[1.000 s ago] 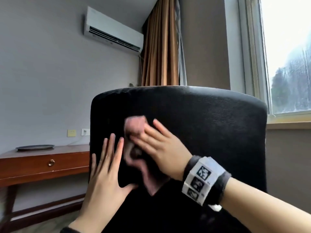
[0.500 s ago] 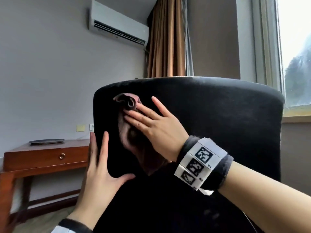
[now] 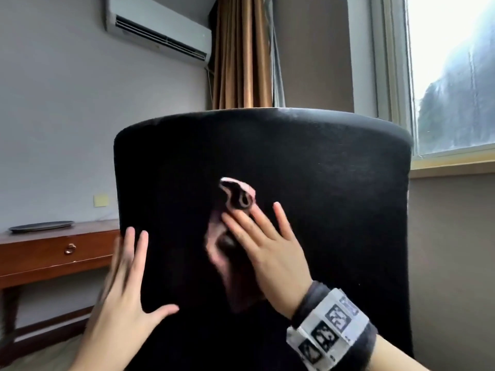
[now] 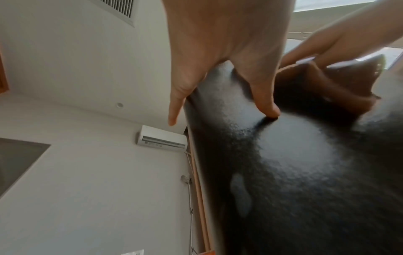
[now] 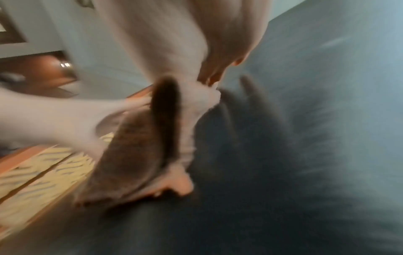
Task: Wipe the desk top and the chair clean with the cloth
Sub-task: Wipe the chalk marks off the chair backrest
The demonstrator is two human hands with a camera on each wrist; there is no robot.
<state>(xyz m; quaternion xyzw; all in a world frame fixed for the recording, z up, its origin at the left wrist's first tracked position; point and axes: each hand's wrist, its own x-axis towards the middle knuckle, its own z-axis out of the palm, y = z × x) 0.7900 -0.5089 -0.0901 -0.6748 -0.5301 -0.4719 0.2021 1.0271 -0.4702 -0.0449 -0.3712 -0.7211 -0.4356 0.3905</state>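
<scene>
Cloth (image 3: pixel 238 199) on chair (image 3: pixel 321 183) back, under right hand (image 3: pixel 270 250); left hand (image 3: pixel 126 285) at chair's left edge; tabletop (image 3: pixel 88 231) w/ plate (image 3: pixel 41 226) behind-left.

The left hand (image 3: pixel 122 298) lies flat, fingers (image 3: pixel 134 253) straight, thumb spread. The right hand (image 3: pixel 270 253) presses flat too, fingers seemingly extended; its wrist wears a marker band.

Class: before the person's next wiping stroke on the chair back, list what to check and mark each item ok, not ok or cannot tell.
1. Pink-brown cloth lies against the black fabric chair back: ok.
2. Right hand presses the cloth with straight fingers: ok.
3. Left hand steadies the chair back's left edge, thumb on the front: ok.
4. Cloth spread flat: not ok, its top is rolled and bunched.
5. Chair back above the cloth already wiped: cannot tell.
6. Brown wooden desk top wiped: cannot tell; a dark flat plate sits on it.
</scene>
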